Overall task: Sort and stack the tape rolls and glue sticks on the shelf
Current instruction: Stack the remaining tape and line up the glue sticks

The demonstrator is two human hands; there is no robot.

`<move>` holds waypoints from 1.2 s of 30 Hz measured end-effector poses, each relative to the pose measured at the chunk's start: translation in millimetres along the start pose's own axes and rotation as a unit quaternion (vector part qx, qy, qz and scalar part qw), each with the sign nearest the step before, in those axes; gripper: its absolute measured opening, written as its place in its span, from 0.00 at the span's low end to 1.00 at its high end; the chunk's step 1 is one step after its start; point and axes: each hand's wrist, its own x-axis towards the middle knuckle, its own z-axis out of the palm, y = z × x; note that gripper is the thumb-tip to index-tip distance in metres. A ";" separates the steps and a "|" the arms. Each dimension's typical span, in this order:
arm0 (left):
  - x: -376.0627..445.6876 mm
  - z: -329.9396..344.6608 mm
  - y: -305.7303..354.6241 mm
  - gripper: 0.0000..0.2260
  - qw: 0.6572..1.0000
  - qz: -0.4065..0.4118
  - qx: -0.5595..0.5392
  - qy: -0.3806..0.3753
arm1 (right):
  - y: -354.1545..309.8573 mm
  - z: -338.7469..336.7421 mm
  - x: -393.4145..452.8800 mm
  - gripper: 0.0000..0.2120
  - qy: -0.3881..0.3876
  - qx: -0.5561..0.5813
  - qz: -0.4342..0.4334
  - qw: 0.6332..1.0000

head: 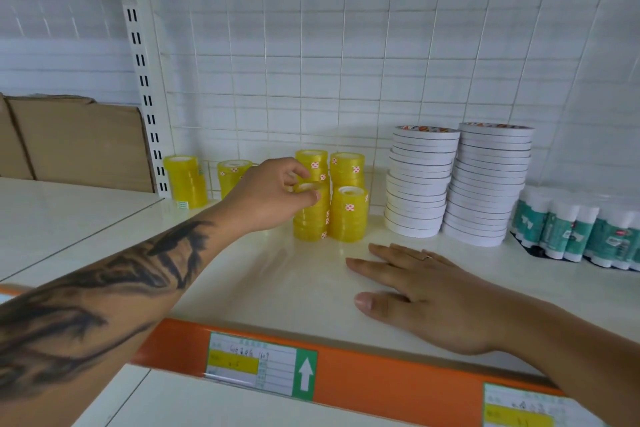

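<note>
- A flattened brown cardboard sheet [79, 142] leaned against the back wall at ten o'clock, on the neighbouring shelf bay
- Just right of the white slotted metal upright [142, 80], a short stack of translucent yellow tape rolls [186, 180] stood at the back of the glossy white shelf [277, 281], with a second yellow stack [232, 175] beside it, partly hidden by the wrist
- The tattooed left hand [268, 196] reached toward twelve o'clock, its thumb and fingers pinching the top yellow tape roll [309, 188] of the front-left yellow stack [310, 222]
- Three more yellow stacks [348, 211] crowded just behind and right of it, touching or nearly so
- The right hand [426, 295] lay flat on the shelf at five o'clock, fingers straight and spread, holding nothing
- Two tall leaning stacks of flat white tape rolls [453, 180] stood side by side at two o'clock
- White-capped teal-labelled glue sticks [581, 229] stood packed upright at three o'clock
- An orange price rail [381, 378] with paper labels ran along the front edge
</note>
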 end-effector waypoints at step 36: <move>-191.3 -386.0 -380.9 0.22 0.967 -0.119 0.221 0.041 | -424.9 33.2 307.8 0.40 0.036 -0.057 -0.167 0.984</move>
